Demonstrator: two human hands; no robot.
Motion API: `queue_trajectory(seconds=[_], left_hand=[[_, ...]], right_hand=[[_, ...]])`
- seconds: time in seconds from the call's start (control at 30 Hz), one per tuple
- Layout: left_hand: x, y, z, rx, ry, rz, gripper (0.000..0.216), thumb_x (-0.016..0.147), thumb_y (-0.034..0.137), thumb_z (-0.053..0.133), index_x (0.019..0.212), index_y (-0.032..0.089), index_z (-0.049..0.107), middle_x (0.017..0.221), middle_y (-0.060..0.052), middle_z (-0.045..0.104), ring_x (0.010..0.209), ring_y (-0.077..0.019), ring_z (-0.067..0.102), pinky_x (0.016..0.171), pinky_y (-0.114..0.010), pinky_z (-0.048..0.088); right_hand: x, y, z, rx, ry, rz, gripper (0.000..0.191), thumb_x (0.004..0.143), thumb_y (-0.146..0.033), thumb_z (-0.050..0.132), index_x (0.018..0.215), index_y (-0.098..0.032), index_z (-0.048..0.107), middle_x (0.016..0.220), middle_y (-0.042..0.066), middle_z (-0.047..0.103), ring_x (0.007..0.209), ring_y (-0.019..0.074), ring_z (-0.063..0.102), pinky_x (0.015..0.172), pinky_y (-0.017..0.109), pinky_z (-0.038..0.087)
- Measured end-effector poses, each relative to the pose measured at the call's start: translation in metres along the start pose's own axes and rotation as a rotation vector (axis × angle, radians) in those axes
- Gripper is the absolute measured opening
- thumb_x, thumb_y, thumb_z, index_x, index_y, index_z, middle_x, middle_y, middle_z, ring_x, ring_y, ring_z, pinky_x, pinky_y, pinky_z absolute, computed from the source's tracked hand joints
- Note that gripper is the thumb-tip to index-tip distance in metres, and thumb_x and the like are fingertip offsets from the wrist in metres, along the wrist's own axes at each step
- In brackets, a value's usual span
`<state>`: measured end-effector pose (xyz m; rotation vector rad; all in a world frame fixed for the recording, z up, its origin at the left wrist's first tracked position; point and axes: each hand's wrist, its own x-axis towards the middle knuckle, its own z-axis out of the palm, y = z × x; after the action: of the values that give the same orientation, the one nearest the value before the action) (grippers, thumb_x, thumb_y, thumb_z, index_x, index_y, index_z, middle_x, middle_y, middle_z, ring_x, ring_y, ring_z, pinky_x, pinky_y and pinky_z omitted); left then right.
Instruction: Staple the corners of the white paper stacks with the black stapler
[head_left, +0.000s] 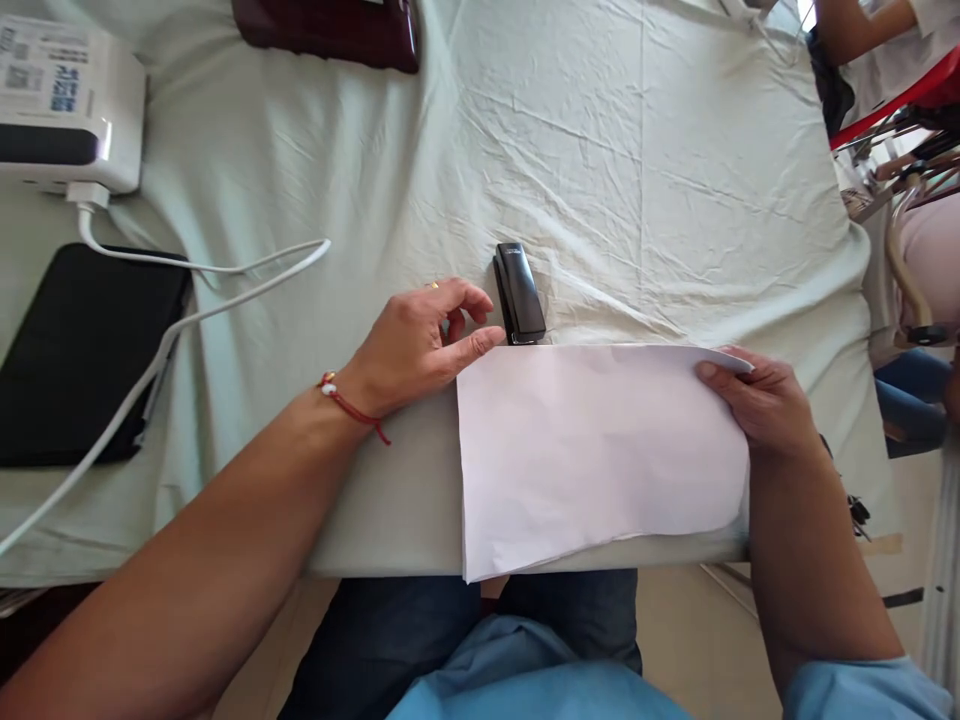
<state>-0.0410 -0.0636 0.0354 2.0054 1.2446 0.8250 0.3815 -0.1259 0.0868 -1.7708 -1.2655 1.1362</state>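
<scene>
A person seated at a table draped in a pale, creased cloth (637,180) steadies a sheet of white paper (600,450) with the right hand (757,400), thumb on top and fingers curled under the far right corner — a pinch that keeps the sheet flat and its top edge level. The paper's near edge overhangs the table above the person's lap, while its far left corner sits at the mouth of a small black stapler (519,293), which lies on the cloth with its jaw end touching, or perhaps just over, that corner. The left hand (420,345), a red cord at the wrist, rests loosely curled beside the stapler, thumb pointing at the paper's corner and fingertips just short of the stapler's side; it grips nothing. To the left lie a black tablet (82,350) and a white device (67,100) with its white cable (202,300) trailing across the cloth. Another person's arm (855,30) shows at top right.
</scene>
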Motion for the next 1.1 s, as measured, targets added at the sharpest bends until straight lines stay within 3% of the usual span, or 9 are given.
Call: queue_trajectory(seconds=[0.1, 0.37, 0.57, 0.73, 1.0, 1.1], left_hand=[[0.005, -0.003, -0.004, -0.016, -0.167, -0.003, 0.039, 0.101, 0.056, 0.076, 0.111, 0.019, 0.085, 0.096, -0.004, 0.082, 0.073, -0.0162, 0.063, 0.075, -0.032, 0.051], [0.008, -0.005, -0.001, 0.150, -0.291, 0.025, 0.039, 0.109, 0.043, 0.058, 0.105, 0.020, 0.089, 0.092, -0.007, 0.082, 0.079, -0.0204, 0.071, 0.079, -0.034, 0.047], [0.006, -0.003, 0.002, 0.216, -0.261, -0.012, 0.038, 0.108, 0.043, 0.057, 0.104, 0.021, 0.088, 0.090, -0.007, 0.082, 0.080, -0.0220, 0.071, 0.078, -0.034, 0.045], [0.004, 0.001, -0.002, 0.067, -0.301, -0.051, 0.034, 0.101, 0.046, 0.065, 0.106, 0.021, 0.088, 0.089, -0.003, 0.083, 0.073, -0.0172, 0.069, 0.077, -0.032, 0.046], [0.003, -0.001, 0.000, -0.100, -0.182, -0.061, 0.040, 0.101, 0.050, 0.068, 0.077, 0.019, 0.073, 0.058, 0.006, 0.048, 0.058, -0.0103, 0.041, 0.062, -0.028, 0.034], [0.003, 0.000, -0.003, -0.222, -0.250, -0.051, 0.035, 0.099, 0.050, 0.074, 0.085, 0.018, 0.076, 0.062, 0.007, 0.051, 0.058, -0.0090, 0.042, 0.060, -0.026, 0.035]], right_hand=[[0.001, -0.002, 0.001, -0.002, 0.002, -0.009, 0.068, 0.069, -0.079, 0.109, 0.073, -0.022, 0.071, 0.065, -0.002, 0.054, 0.057, 0.0090, 0.042, 0.048, 0.027, 0.034], [0.005, 0.009, 0.009, 0.046, 0.035, 0.052, 0.070, 0.064, -0.079, 0.110, 0.073, -0.022, 0.070, 0.068, -0.001, 0.059, 0.058, 0.0100, 0.047, 0.047, 0.026, 0.039], [0.014, 0.031, 0.009, 0.029, 0.032, 0.029, 0.069, 0.066, -0.084, 0.106, 0.080, -0.024, 0.077, 0.073, 0.000, 0.068, 0.062, 0.0130, 0.054, 0.050, 0.027, 0.046], [0.013, 0.039, 0.003, 0.000, 0.063, -0.027, 0.063, 0.070, -0.078, 0.106, 0.081, -0.023, 0.079, 0.072, 0.000, 0.065, 0.064, 0.0112, 0.050, 0.052, 0.025, 0.041], [0.011, 0.043, 0.008, 0.023, 0.113, 0.000, 0.063, 0.066, -0.073, 0.110, 0.077, -0.022, 0.074, 0.071, 0.000, 0.061, 0.063, 0.0115, 0.049, 0.053, 0.027, 0.039], [0.013, 0.046, 0.007, 0.024, 0.135, -0.041, 0.064, 0.071, -0.078, 0.106, 0.075, -0.024, 0.071, 0.066, -0.001, 0.053, 0.060, 0.0110, 0.041, 0.052, 0.029, 0.034]])
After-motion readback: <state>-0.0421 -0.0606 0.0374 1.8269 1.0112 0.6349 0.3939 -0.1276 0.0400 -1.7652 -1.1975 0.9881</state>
